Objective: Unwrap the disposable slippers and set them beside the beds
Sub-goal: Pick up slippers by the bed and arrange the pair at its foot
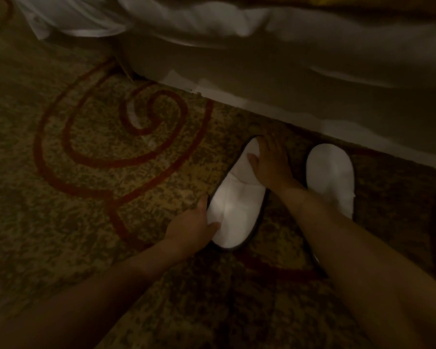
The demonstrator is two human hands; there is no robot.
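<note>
2 white slippers on carpet [91, 172] beside bed [312, 79]. Left hand [194, 222] grips near slipper [234, 205]; right hand [272, 162] flat, open on it. Far slipper [332, 172] untouched.

No legible text, label, brand or number anywhere in this dim view.

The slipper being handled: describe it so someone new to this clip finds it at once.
Start at the white bed skirt running across the patterned carpet. Two white slippers lie beside it; the slipper being handled is the left one. Unlike the untouched right slipper, both hands rest on it.
</note>
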